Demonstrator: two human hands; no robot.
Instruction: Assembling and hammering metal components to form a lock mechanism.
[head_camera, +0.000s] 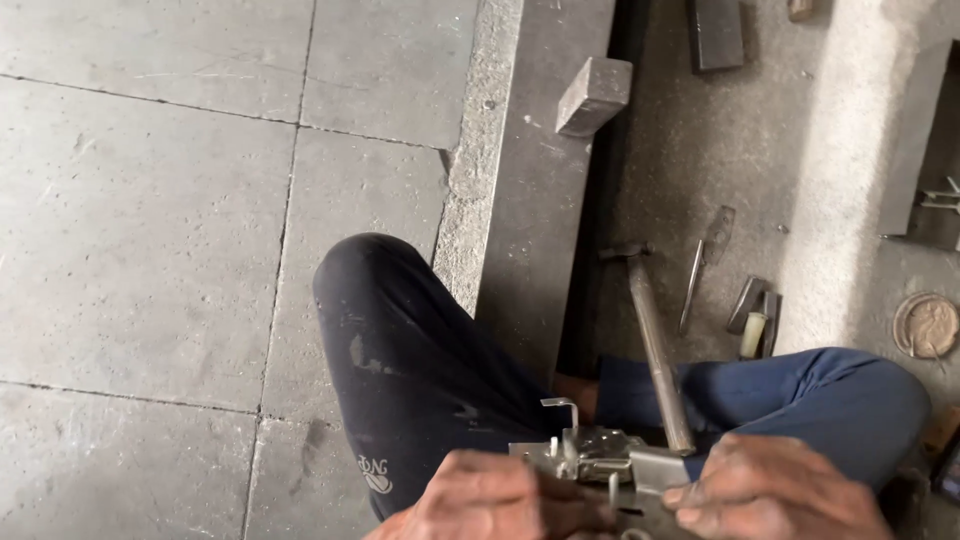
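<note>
Head view: latch (600, 460) is being gripped by left hand (490, 498) and right hand (775, 490); it is best kept steady near hammer (650, 340).

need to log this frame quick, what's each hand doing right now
Left hand: closed on the left side of the metal latch assembly.
Right hand: fingers closed on the right side of the same assembly, next to the hammer.
</note>
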